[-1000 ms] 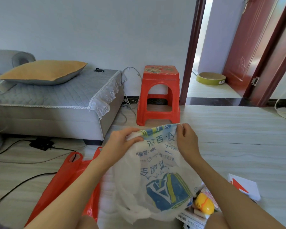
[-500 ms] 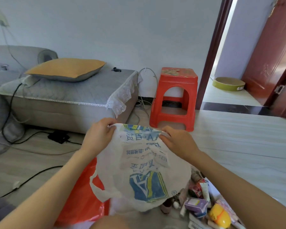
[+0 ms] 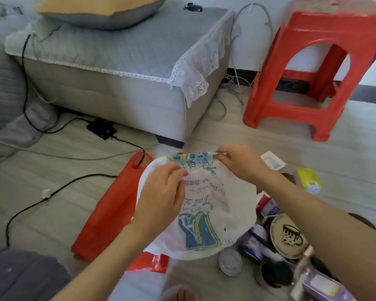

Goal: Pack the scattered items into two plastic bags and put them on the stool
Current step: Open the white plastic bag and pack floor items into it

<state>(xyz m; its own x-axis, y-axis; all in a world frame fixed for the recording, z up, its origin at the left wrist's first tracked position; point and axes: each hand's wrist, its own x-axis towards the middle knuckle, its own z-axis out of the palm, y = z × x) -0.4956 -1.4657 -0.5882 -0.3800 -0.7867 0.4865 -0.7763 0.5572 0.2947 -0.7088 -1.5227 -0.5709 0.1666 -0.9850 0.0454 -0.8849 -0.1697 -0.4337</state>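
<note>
head view: both hands pinch white bag (image 3: 204, 213) rim.

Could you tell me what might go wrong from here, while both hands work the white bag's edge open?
The white bag is thin; the left hand and right hand pinching its rim could tear it. The red bag lies partly beneath and may get dragged. A black cable crosses the floor on the left, away from the stool, and could snag a foot.
</note>
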